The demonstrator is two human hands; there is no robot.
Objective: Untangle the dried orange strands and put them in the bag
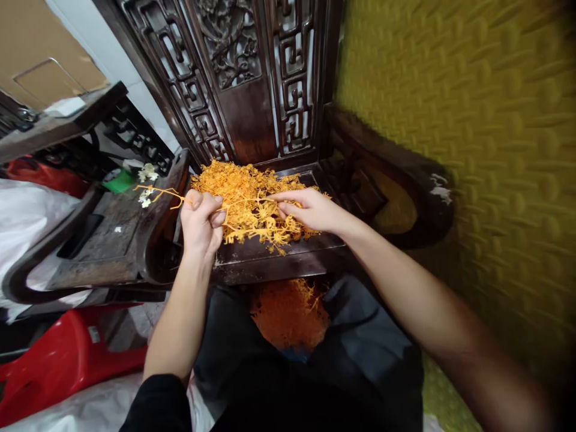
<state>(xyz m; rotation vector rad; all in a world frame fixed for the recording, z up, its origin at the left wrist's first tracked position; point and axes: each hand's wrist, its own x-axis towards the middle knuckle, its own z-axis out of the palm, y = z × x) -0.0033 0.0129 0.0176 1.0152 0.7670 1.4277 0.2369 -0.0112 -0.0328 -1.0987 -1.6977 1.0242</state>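
My left hand [202,219] is closed on a yellow twig [166,192] pointing to nine o'clock. My right hand [299,207], fingers a bit apart, touches the yellow pile [243,183] at twelve o'clock.

Between the left fingers [209,207] and right fingers [290,195], the sprigs [243,183] are yellow-orange; beyond them, the chair back [252,117] is dark brown, patterned with angular fretwork; rightward, sheeting [486,120] is olive-yellow with raised, repeating dashes.

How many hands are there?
2. The left hand grips an orange stem at the left of the orange pile; the right hand is at the pile's right side. No other hands show.
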